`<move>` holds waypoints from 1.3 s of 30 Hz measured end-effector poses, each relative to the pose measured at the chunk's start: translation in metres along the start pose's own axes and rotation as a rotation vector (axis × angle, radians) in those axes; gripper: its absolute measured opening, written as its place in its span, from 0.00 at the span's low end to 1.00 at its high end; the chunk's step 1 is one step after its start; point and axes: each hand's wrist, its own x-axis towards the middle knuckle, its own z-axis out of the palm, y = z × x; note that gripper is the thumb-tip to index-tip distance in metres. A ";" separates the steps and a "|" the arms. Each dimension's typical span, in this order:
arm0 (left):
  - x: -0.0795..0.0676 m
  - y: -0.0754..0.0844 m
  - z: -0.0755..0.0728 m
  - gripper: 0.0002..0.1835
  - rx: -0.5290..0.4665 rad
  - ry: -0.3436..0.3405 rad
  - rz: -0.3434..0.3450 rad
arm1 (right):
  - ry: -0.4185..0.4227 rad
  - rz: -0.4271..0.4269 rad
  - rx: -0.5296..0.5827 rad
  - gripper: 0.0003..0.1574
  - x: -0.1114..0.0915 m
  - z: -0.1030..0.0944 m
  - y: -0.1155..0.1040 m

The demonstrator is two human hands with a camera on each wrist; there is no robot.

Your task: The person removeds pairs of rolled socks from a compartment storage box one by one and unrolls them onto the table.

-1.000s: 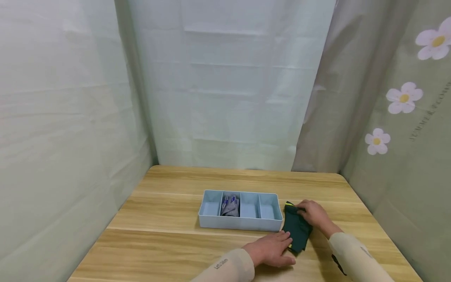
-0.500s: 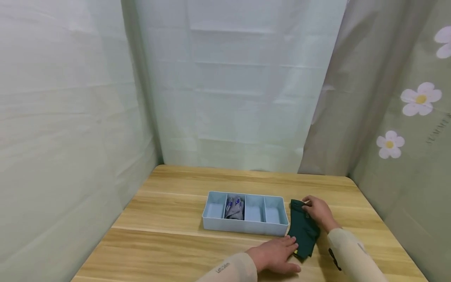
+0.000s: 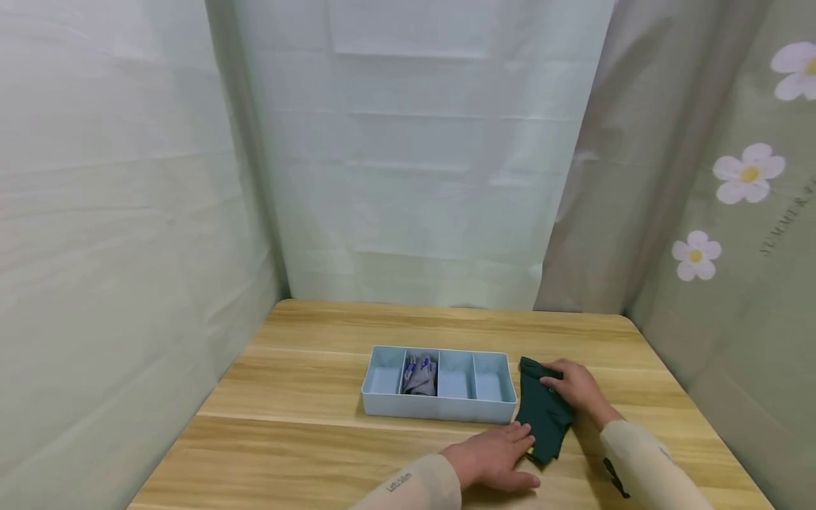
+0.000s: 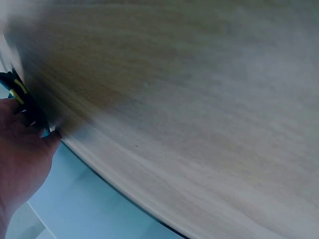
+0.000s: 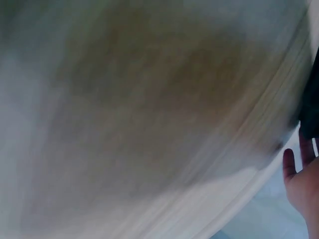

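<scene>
A dark green piece of folded cloth, looking like a small garment [image 3: 542,414], lies flat on the table right of the divided box. A small yellow patch shows at its lower left edge. My left hand [image 3: 494,455] lies palm down with fingers extended, fingertips resting on that lower left corner. My right hand [image 3: 576,387] rests on the upper right part of the cloth, its fingers reaching over the fabric. In the left wrist view, yellow marks appear on the dark cloth [image 4: 31,107] beyond the fingers. The right wrist view catches only part of the cloth [image 5: 311,104].
A pale blue box [image 3: 440,407] with several compartments stands beside the cloth; a grey cloth item with blue marks [image 3: 421,379] sits in its second compartment from the left. The wooden table [image 3: 306,439] is bordered by hanging curtains [image 3: 414,177].
The yellow strip at the cloth's top edge has gone out of sight; that edge is now plain green. My right hand has shifted slightly over the cloth's upper part. The left hand stays at the lower corner.
</scene>
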 end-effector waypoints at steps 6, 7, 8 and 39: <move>0.003 0.000 0.002 0.37 -0.003 -0.011 0.007 | -0.055 0.113 0.035 0.15 0.006 -0.004 0.000; 0.004 0.000 0.003 0.37 -0.011 -0.015 0.008 | -0.067 0.137 0.031 0.16 0.007 -0.006 0.000; 0.004 0.001 0.003 0.37 -0.011 -0.017 0.008 | -0.077 0.161 0.025 0.17 0.008 -0.007 0.000; 0.003 -0.005 0.002 0.38 -0.039 -0.032 0.012 | -0.058 -0.173 -0.154 0.24 0.002 -0.003 -0.003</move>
